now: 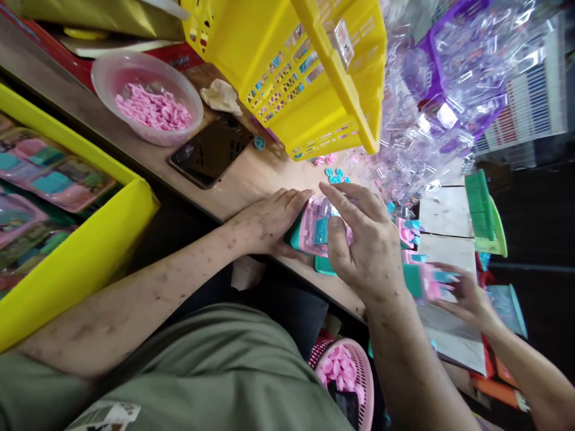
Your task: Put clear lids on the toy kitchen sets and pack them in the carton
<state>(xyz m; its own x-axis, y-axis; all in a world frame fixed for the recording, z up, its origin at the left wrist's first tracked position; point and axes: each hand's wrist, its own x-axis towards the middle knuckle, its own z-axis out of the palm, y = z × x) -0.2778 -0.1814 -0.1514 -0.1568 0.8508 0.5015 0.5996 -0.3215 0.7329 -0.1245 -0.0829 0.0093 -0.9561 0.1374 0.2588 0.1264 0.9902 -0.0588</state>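
A pink and teal plastic toy case (314, 226) with a clear part and a blue piece inside sits at the table's front edge. My left hand (274, 224) is wrapped round its left end. Over its right side is my right hand (366, 239), index finger stretched out and thumb apart from it, the thumb at the case. Any contact under the right palm is hidden. Small blue round pieces (336, 176) lie just behind the case. Below it, a teal part (324, 266) shows at the edge.
A yellow basket (314, 78) stands behind my hands, beside clear plastic packaging (417, 120). At left are a phone (211, 149), a bowl (148, 66) of pink pieces and a yellow box (90, 251). A pink basket (368, 383) stands below. Another person's hand (467, 299) holds a similar case at right.
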